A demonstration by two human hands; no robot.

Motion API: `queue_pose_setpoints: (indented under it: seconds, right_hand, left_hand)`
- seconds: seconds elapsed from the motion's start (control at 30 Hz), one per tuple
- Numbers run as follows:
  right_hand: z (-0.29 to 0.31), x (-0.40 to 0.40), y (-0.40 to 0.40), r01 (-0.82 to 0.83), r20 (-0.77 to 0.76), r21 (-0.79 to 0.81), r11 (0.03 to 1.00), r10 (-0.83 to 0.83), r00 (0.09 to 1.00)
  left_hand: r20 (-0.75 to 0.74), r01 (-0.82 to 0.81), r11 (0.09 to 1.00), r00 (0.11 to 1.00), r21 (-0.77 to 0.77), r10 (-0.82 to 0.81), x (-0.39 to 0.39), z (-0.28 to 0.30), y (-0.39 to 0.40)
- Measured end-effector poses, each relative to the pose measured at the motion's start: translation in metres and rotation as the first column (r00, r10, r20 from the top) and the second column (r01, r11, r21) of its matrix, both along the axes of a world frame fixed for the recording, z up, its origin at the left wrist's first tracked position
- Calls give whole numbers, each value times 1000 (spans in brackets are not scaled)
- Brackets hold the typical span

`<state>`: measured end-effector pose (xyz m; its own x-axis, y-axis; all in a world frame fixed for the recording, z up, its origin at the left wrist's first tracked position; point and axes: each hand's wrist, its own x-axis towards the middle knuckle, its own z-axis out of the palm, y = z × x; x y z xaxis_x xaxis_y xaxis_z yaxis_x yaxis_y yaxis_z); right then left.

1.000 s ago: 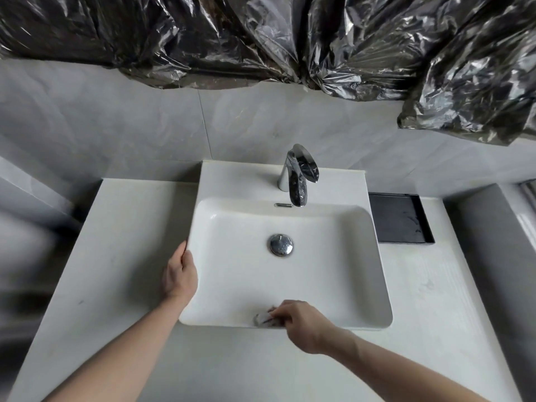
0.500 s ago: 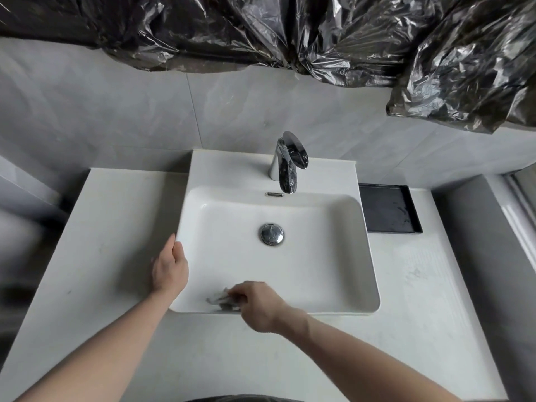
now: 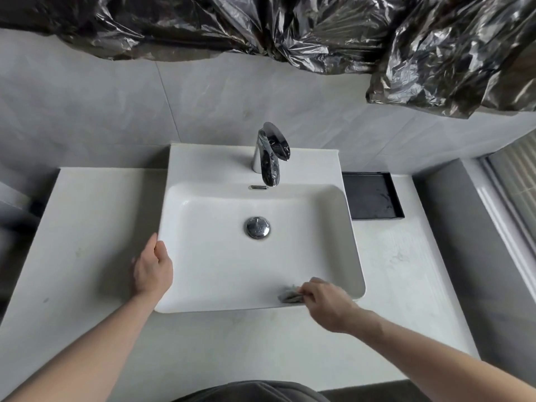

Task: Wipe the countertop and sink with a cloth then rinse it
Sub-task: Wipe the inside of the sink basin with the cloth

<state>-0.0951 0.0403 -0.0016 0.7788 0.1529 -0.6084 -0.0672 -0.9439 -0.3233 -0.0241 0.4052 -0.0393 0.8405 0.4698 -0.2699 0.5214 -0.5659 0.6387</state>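
A white rectangular sink (image 3: 220,262) sits on a pale countertop (image 3: 92,227). A small grey cloth (image 3: 289,295) is pressed against the sink's near inner wall, toward the front right corner. My right hand (image 3: 327,304) grips that cloth, with most of it hidden under my fingers. My left hand (image 3: 152,269) rests on the sink's left rim with the thumb over the edge. A chrome faucet (image 3: 269,155) stands at the back, and no water runs from it. The round chrome drain plug (image 3: 257,227) lies in the middle of the basin.
A black rectangular tray (image 3: 371,195) lies on the counter right of the sink. Crumpled dark plastic sheeting (image 3: 290,30) hangs across the wall above. A grey ledge and window frame (image 3: 504,216) border the counter on the right.
My right hand has slid the cloth along the sink's near wall from the left part to the front right corner. My left hand stays on the left rim.
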Motion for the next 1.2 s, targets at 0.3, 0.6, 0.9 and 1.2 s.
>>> queue_pose_setpoints:
  seconds: [0.3,0.6,0.9,1.2]
  right_hand:
    - [20,18,-80,-199,25,-340,919,220,975]
    - [8,86,-95,-271,211,-282,920,335,918]
    - [6,168,-84,212,524,-18,977,-171,835]
    - [-15,225,-57,566,577,414,713,-686,443]
  left_hand:
    - [-37,-4,1000,999,-7,4,-3,6,0]
    - [-32,-3,1000,999,-12,3,-2,4,0]
    - [-38,-29,999,999,-33,28,1,-1,1]
    - [-68,-56,998,996,-37,54,3,-5,3]
